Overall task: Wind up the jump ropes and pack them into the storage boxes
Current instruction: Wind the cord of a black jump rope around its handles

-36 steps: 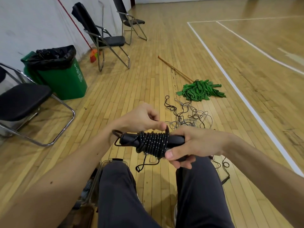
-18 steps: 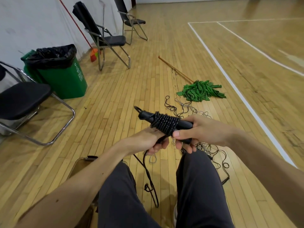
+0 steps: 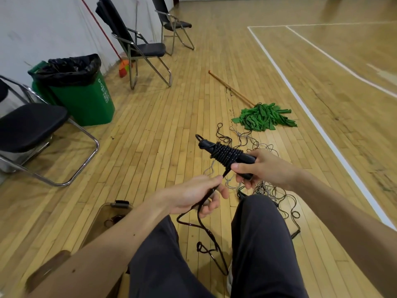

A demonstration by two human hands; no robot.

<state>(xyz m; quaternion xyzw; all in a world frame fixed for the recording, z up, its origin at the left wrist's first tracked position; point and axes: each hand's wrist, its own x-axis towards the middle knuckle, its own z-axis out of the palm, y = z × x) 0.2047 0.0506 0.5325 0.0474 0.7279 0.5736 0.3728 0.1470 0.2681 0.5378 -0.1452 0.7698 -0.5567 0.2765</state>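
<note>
Both hands: right hand (image 3: 266,166) grips wound handles (image 3: 227,154); left hand (image 3: 193,195) pinches cord (image 3: 204,224).

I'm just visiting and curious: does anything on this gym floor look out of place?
Yes. A green mop lies flat on the floor rather than stood up, and right beside it a heap of loose ropes sprawls in a tangle.

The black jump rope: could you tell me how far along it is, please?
Done: coils wrap the handles, held by the right hand. In hand: the left hand grips the loose tail. Left: winding that, packing the storage box, then the tangled ropes on the floor.
</note>
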